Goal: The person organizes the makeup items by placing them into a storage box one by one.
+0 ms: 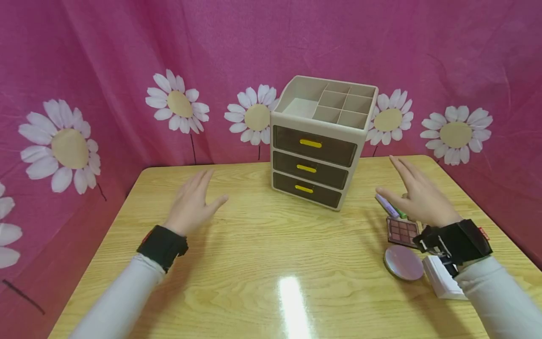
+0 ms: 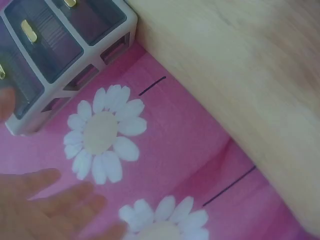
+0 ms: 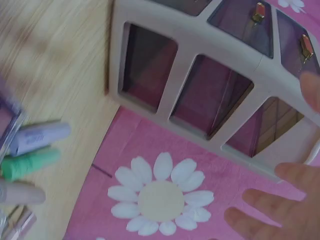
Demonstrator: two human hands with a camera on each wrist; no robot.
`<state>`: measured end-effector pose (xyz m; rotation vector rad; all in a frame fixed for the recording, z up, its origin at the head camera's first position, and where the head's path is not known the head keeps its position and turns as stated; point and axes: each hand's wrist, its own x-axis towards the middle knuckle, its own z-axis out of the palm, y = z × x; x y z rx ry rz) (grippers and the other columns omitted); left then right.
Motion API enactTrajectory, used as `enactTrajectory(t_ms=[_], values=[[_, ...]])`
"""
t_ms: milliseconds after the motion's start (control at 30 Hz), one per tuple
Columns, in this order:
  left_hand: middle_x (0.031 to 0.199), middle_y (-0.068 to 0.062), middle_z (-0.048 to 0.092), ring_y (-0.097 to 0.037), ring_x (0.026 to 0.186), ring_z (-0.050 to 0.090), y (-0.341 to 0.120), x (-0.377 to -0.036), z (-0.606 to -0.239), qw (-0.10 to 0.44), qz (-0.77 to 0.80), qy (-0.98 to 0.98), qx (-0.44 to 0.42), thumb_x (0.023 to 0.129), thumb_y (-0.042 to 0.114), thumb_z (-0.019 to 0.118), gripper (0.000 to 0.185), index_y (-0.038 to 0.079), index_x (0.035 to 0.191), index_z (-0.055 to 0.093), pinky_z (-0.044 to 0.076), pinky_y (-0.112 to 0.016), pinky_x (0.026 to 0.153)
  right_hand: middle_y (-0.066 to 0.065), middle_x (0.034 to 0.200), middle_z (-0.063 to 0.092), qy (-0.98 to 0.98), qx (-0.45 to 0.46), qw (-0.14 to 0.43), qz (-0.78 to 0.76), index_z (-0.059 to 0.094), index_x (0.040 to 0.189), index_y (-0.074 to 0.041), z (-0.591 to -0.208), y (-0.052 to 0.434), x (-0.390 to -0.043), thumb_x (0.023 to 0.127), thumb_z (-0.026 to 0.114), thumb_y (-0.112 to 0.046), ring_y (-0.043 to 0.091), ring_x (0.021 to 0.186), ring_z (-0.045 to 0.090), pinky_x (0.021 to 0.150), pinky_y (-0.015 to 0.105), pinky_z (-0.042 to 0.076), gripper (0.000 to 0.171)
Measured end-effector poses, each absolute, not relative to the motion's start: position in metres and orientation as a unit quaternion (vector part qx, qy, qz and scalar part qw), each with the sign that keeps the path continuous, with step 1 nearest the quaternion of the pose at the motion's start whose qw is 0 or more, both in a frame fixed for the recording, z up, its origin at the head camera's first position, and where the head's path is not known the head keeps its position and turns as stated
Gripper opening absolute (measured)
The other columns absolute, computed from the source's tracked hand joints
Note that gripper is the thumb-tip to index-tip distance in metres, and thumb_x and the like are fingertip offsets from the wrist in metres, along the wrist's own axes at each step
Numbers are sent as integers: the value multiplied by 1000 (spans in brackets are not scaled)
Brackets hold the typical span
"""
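Note:
My left hand [image 1: 192, 202] is held above the left side of the table with straight fingers and thumb spread, holding nothing. On the right, my right hand [image 1: 423, 197] hovers over a group of cosmetics, its fingers also straight and its grasp empty. Between and beyond the hands stands a beige desktop organizer [image 1: 313, 162] with three dark drawers, yellow handles and a divided open top. All three drawers are closed. Beneath my right hand and wrist lie a lavender tube [image 1: 387, 205], a green tube [image 3: 30, 162], an eyeshadow palette [image 1: 401, 231], a round pink compact [image 1: 404, 262] and a white box [image 1: 442, 280].
The wooden table [image 1: 245, 245] reaches back to a pink curtain [image 1: 237, 42] printed with white daisies, which also runs along both sides. A greyish tube [image 3: 22, 192] lies beside the green one in the right wrist view.

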<state>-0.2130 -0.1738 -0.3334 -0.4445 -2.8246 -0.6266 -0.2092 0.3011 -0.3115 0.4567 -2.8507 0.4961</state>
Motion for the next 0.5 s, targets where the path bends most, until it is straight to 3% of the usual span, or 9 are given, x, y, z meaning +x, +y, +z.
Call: enactTrajectory(t_ms=[33,100,200,500], values=[[143,-23,29,-37,132,24,-172,-218,-333,104,-231,-955,-157,88,39,58,74,1,142,25,20,-55,108,24,147,19,-965,157,110,180,9,148,-15,-312,299,-211,86,59,-44,44,120,38,96,66,27,85],[144,-20,29,-35,133,24,-168,-227,-333,95,-268,-944,-166,90,35,57,71,1,143,24,22,-51,109,25,146,19,-959,159,113,205,10,148,-14,-313,294,-214,88,58,-42,46,129,22,98,67,24,82],[145,-17,28,-32,133,25,-159,-240,-333,76,-328,-926,-174,91,31,57,68,3,143,24,23,-49,110,27,145,20,-950,158,120,243,14,147,-9,-315,286,-219,89,57,-38,44,131,20,101,65,22,77],[137,-18,42,-29,126,38,-130,-282,-338,53,-450,-874,-176,92,23,56,57,0,139,32,33,-44,105,29,136,36,-905,124,151,378,30,139,3,-327,259,-236,92,56,-29,46,118,40,93,59,38,63]])
